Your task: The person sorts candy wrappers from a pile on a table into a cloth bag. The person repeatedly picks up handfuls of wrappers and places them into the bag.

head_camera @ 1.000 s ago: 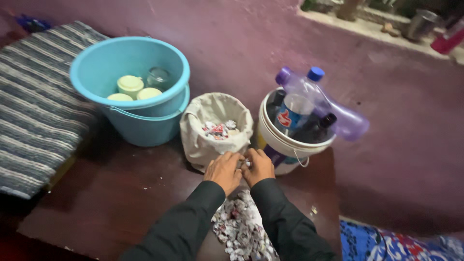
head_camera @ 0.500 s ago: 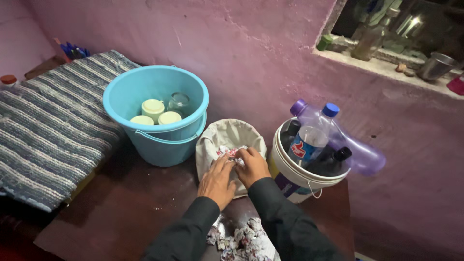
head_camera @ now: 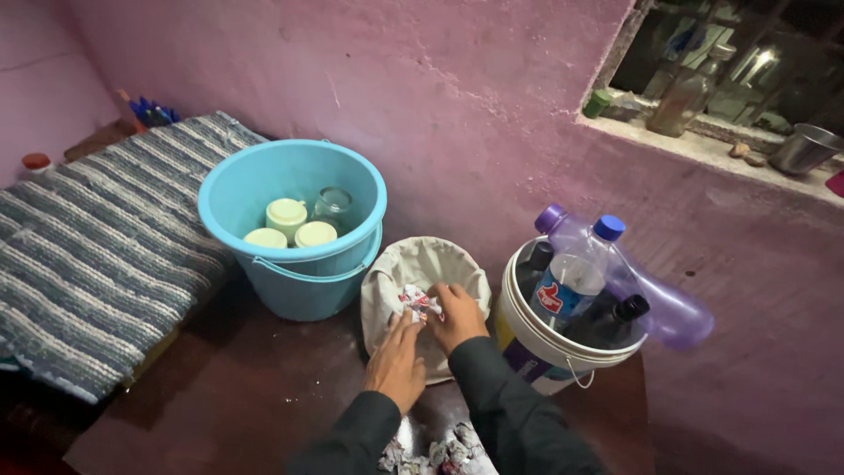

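While both hands, the left hand (head_camera: 397, 359) and right hand (head_camera: 457, 313), pinch crumpled wrappers (head_camera: 418, 302) over the cloth bag (head_camera: 384, 286), a pile of wrappers (head_camera: 437, 454) on the table (head_camera: 237, 396) looks unsorted yet.

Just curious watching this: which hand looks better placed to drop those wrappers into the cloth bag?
Probably the right hand: it already reaches over the cloth bag's rim, on the crumpled wrappers. The left hand sits lower, on the bag's front, only its fingertips near them.

The room is dim and a bit grainy. A small bright light glows in the window (head_camera: 760, 57) at the top right. The dark worktop (head_camera: 229, 387) lies in deep shadow. The edges look stretched and soft. The hands (head_camera: 431, 330) may be slightly blurry.
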